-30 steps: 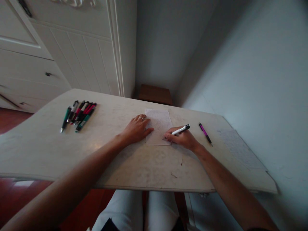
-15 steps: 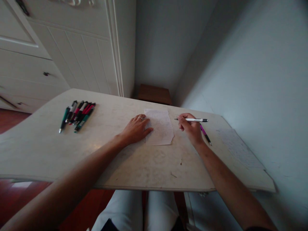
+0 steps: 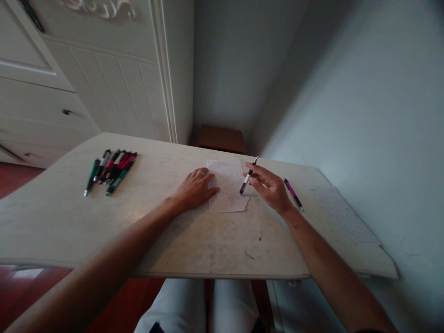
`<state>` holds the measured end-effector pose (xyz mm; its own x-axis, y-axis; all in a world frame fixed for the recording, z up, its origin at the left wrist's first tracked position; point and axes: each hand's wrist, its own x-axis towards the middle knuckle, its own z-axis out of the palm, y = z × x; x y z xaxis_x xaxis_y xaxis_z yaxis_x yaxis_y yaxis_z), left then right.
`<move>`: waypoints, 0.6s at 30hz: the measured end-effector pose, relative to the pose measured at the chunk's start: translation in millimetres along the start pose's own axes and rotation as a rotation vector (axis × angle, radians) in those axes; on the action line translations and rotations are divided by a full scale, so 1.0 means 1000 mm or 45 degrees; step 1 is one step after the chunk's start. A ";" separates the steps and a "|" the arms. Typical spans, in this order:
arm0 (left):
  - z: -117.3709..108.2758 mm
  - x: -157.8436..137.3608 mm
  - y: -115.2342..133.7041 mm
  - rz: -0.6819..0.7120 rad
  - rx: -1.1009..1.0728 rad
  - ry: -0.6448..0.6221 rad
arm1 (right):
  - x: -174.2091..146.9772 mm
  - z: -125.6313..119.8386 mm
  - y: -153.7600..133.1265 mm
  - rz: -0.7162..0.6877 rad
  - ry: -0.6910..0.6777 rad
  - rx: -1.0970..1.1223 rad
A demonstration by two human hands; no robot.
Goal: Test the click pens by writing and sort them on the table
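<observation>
My left hand (image 3: pixel 196 188) lies flat with fingers spread, its fingertips and thumb on the left side of a small sheet of paper (image 3: pixel 227 185) covered in faint writing. Between the thumb and fingers of my right hand (image 3: pixel 270 187) is a white and black pen (image 3: pixel 248 175), tilted, with its metal tip pointing up and away and its black end down over the paper's right edge. A purple and black pen (image 3: pixel 294 195) lies on the table just right of that hand.
Several pens (image 3: pixel 113 169) in green, pink, white and black lie bunched on the table (image 3: pixel 166 249) at the left. Another written sheet (image 3: pixel 343 212) rests at the right by the wall. A white cabinet (image 3: pixel 121 88) and a brown wooden piece (image 3: pixel 221 138) stand beyond the table.
My right hand has moved slightly left, and the pen in it has swung from level, tip left, to steeply tilted with its tip up. My left hand stays on the paper.
</observation>
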<state>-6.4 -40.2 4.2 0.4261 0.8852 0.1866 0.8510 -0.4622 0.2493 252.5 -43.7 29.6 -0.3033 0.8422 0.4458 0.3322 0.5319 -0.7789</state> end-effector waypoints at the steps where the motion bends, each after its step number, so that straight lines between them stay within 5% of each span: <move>1: 0.000 0.000 0.000 0.002 -0.002 0.001 | 0.000 0.000 -0.001 -0.018 0.027 -0.008; 18: 0.001 -0.002 0.002 -0.007 -0.023 0.078 | -0.004 0.011 -0.006 -0.113 -0.185 0.070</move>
<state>-5.4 -42.4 2.9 0.4011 0.8833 0.2428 0.8476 -0.4584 0.2673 241.9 -50.9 27.6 -0.4566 0.7683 0.4486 0.2500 0.5947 -0.7641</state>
